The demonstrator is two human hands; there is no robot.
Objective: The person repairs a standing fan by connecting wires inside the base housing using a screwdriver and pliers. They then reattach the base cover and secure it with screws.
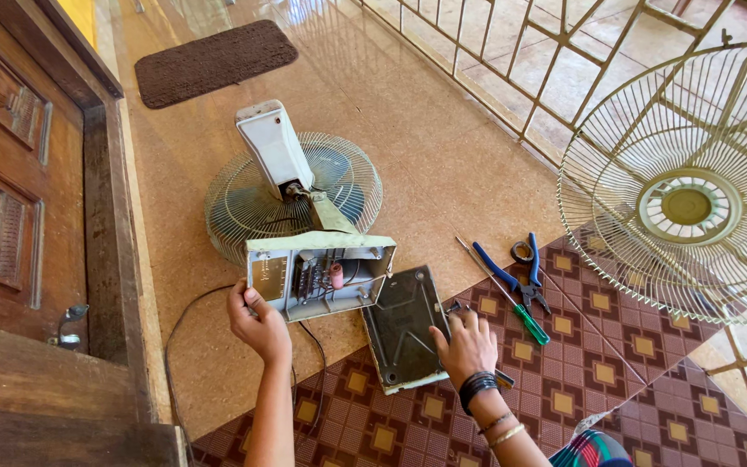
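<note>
Door (19, 199): carved wood, far left.
Left hand (257, 322): fingers curled around the left edge of the open fan base (320, 275), gripping it.
Fan base: on the floor, wiring showing, fan head (291, 195) lying behind it.
Cover plate (404, 327): flat beside the base.
Right hand (467, 346): fingers spread, resting at the plate's right edge.
Screwdriver (505, 291), pliers (516, 277): on the patterned mat (616, 363).
Fan grille (689, 182): far right.

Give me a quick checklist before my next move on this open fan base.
1. Left hand steadies the open fan base: ok.
2. Right hand rests at the removed cover plate: ok.
3. Screwdriver and pliers lie on the mat beside the right hand: ok.
4. Power cord unplugged: cannot tell, its end is out of view.
5. Loose front grille set clear of the work: ok.
</note>
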